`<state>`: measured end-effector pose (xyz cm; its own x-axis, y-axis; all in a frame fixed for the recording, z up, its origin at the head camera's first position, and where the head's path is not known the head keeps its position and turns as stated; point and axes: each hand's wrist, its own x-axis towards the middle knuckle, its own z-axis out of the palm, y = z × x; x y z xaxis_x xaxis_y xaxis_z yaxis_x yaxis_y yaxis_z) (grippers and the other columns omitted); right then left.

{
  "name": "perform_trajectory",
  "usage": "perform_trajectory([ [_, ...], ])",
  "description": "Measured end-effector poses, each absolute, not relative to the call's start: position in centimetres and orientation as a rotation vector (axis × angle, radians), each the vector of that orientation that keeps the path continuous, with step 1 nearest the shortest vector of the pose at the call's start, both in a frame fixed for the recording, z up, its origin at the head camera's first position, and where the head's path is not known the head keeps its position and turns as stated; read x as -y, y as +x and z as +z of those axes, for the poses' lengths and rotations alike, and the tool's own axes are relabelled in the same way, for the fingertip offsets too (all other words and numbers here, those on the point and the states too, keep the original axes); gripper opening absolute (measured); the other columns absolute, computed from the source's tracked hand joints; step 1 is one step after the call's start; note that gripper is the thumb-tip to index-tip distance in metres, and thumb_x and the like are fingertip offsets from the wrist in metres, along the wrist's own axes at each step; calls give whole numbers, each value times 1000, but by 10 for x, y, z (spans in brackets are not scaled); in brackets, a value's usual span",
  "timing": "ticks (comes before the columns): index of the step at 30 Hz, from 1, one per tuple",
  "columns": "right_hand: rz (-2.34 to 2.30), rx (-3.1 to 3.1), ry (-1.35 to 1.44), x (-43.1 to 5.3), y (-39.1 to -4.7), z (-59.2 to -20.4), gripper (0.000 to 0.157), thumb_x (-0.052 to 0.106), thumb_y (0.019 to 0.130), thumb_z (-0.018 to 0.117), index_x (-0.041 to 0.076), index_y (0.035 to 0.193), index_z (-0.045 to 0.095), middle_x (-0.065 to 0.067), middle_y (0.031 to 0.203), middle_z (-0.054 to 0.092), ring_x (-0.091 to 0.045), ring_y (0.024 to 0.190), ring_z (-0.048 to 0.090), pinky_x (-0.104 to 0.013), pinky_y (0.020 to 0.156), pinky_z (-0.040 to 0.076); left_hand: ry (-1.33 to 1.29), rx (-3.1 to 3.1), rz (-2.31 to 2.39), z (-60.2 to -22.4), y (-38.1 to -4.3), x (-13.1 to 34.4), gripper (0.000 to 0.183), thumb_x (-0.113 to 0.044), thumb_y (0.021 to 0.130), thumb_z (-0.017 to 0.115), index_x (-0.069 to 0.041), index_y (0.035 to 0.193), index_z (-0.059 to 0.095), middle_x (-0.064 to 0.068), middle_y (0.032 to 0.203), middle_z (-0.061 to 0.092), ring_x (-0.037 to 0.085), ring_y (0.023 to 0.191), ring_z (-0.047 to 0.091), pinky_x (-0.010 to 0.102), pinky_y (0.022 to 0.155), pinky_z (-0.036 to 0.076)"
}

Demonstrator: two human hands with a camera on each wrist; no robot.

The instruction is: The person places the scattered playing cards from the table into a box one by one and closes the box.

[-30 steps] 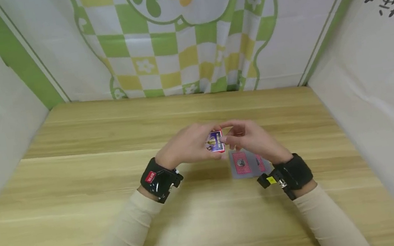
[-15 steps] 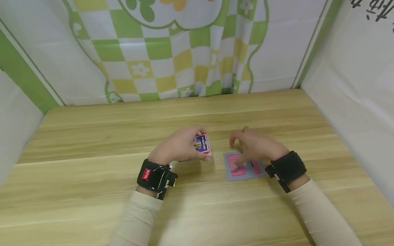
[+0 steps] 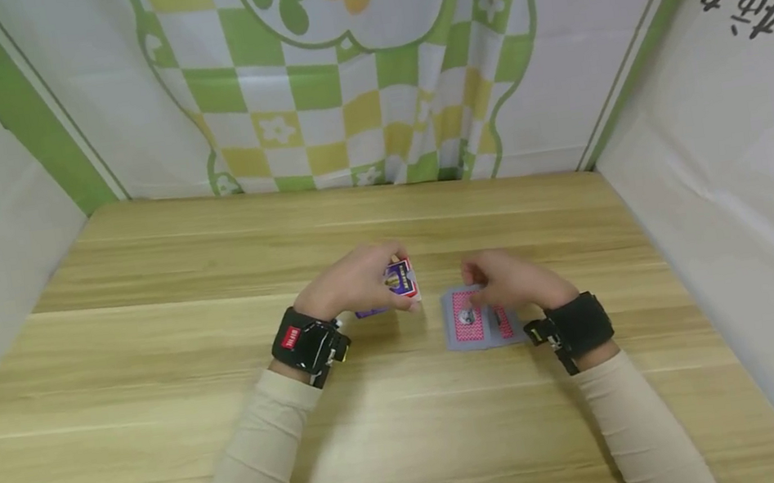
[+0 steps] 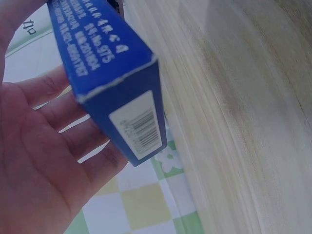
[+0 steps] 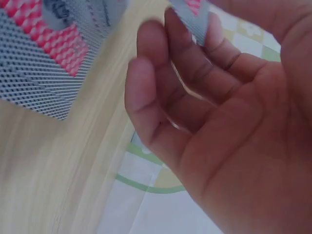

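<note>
In the head view my left hand (image 3: 355,280) holds a blue playing-card box (image 3: 401,279) by its sides, thumb at the near edge and fingers at the far one. The left wrist view shows the box's end with a white barcode label (image 4: 139,126). My right hand (image 3: 515,281) is at the far edge of red-and-grey backed playing cards (image 3: 468,327) lying face down on the table. In the right wrist view it pinches the corner of a playing card (image 5: 196,19) between thumb and fingers; most of that card is out of frame.
The wooden table (image 3: 400,438) spreads around both hands. A checked green, yellow and white curtain (image 3: 338,108) hangs at the back edge. White panels (image 3: 743,183) stand along the left and right sides.
The hands have separated: the left moved left with the card box, the right moved down to the cards. In the last half second the right hand's fingers have closed on a card.
</note>
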<state>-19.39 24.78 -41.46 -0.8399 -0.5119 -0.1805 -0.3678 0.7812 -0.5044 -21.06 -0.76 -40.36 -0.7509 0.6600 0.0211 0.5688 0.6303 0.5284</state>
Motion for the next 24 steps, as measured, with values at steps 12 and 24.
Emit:
perform_trajectory([
  [12, -1291, -2473, -606, -255, -193, -398, 10, 4, 95, 52, 5, 104, 49, -14, 72, 58, -19, 54, 48, -27, 47, 40, 1054, -2681, 807, -404, -210, 3, 73, -44, 63, 84, -10, 118, 52, -1, 92, 60, 11, 79, 55, 29, 69, 49],
  [24, -1645, -2662, -380, -223, -168, -363, 29, -3, 94, 52, -5, 123, 52, -25, 88, 65, -38, 60, 56, -19, 45, 44, 1032, -2711, 860, -394, -205, 2, 68, -42, 63, 85, -11, 116, 53, -2, 91, 60, 9, 76, 56, 27, 66, 50],
])
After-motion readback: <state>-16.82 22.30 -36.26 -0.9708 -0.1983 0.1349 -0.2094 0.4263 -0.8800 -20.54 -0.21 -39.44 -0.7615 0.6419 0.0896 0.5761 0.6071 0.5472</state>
